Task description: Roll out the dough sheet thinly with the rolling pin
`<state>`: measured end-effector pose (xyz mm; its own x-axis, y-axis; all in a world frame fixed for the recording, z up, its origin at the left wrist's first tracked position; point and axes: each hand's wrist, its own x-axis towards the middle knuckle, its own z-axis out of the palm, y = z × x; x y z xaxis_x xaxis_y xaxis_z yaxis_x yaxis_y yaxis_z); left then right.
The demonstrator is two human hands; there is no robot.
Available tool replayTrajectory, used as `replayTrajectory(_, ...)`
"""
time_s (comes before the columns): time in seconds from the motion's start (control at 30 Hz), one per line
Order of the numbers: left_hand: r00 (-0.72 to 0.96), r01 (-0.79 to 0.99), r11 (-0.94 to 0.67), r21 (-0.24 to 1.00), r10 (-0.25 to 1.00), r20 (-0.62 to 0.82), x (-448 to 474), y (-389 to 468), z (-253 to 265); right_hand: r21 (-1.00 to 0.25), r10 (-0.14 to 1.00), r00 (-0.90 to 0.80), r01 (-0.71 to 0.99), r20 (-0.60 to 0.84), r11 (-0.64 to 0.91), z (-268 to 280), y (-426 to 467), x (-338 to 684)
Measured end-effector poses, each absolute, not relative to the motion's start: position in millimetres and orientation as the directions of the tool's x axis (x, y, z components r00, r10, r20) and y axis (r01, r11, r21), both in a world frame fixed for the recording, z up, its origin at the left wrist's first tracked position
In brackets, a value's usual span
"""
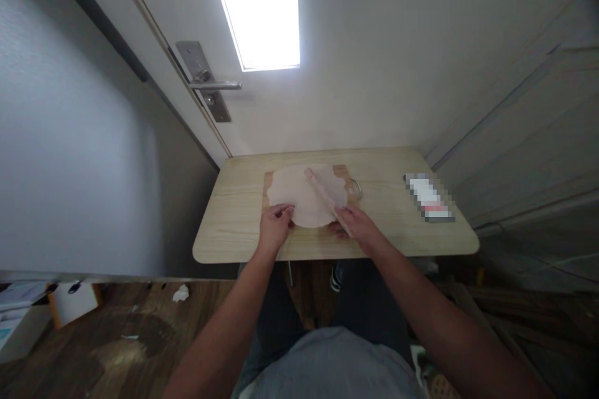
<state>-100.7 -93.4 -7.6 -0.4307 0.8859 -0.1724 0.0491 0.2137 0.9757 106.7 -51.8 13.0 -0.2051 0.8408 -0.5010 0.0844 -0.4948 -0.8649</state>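
Note:
A thin, pale sheet of dough [299, 197] with a wavy edge covers most of a wooden cutting board [341, 171]. My left hand [276, 224] is at the near left edge of the dough, thumb and fingers pinched on that edge. At the near right, my right hand [354, 223] grips the lower end of a wooden rolling pin [322, 190]. The pin slants over the dough, its free end pointing away and to the left. Some fingers of my right hand are hidden beneath the pin.
The board lies on a small light-wood table [234, 212] with rounded corners. A metal ring [358, 188] sticks out at the board's right side. A blurred-out phone-like object [429, 197] lies farther right. Behind the table is a door with a lever handle [218, 85].

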Motion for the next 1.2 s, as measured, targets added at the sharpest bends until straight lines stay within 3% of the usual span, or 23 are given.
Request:
replayTrajectory(0.17,-0.441,0.243,0.129,0.961,0.898,-0.009,-101.5,-91.7,6.9,-0.940,0.926,-0.179,0.148,-0.332,-0.308,24.0,-47.1,106.0)
replayTrajectory(0.33,-0.427,0.263,0.120,0.957,0.904,0.004,-92.1,-127.1,15.6,-0.978,0.965,-0.219,0.181,-0.144,-0.105,28.2,-73.7,118.4)
replayTrajectory(0.63,-0.330,0.198,0.241,0.950,0.929,-0.167,-86.1,-170.2,-14.3,-0.922,0.950,-0.233,0.370,-0.206,-0.109,-7.0,-123.0,141.5)
replayTrajectory(0.8,-0.212,0.359,0.301,0.884,0.948,-0.237,-98.7,-165.9,-11.7,-0.907,0.904,-0.276,0.361,-0.326,-0.217,-8.4,-123.8,149.0)
replayTrajectory(1.07,-0.209,0.626,0.247,0.740,0.967,-0.146,-116.4,-158.3,7.1,-0.877,0.923,-0.211,0.434,-0.323,-0.207,-2.2,-111.5,180.9)
replayTrajectory(1.2,-0.192,0.771,0.096,0.630,0.978,0.086,-108.8,-125.6,13.2,-0.794,0.982,-0.141,0.608,-0.126,-0.015,10.5,-79.6,182.3)
